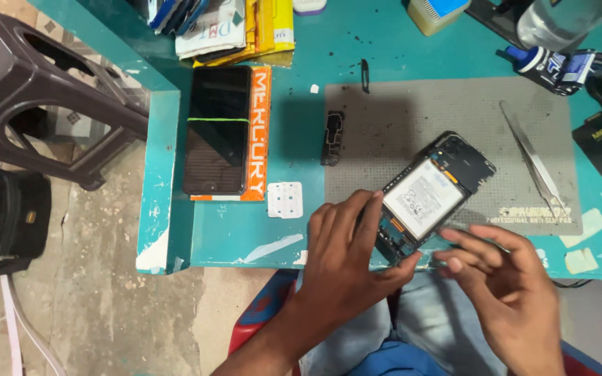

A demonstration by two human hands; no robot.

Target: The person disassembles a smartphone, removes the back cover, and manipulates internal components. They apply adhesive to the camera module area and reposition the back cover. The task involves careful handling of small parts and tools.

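**Opened phone steadied at the near edge of the tabletop**

Nearest the camera, the left hand presses down on the lower left side of an opened phone, fingers spread over its frame and thumb reaching to the bottom corner, apparently to keep it from sliding. The right hand comes in from the other side, its fingertips pinched together at the phone's lower end; whether they grasp a small part or only touch the frame is hard to tell. The phone lies tilted, back off, its white battery exposed, on the near part of a grey work mat that gives it a non-slip bed on the teal tabletop. Farther along the mat lie metal tweezers and a small dark frame piece, both within reach. Left of the mat, a second phone rests screen-up on an orange box.
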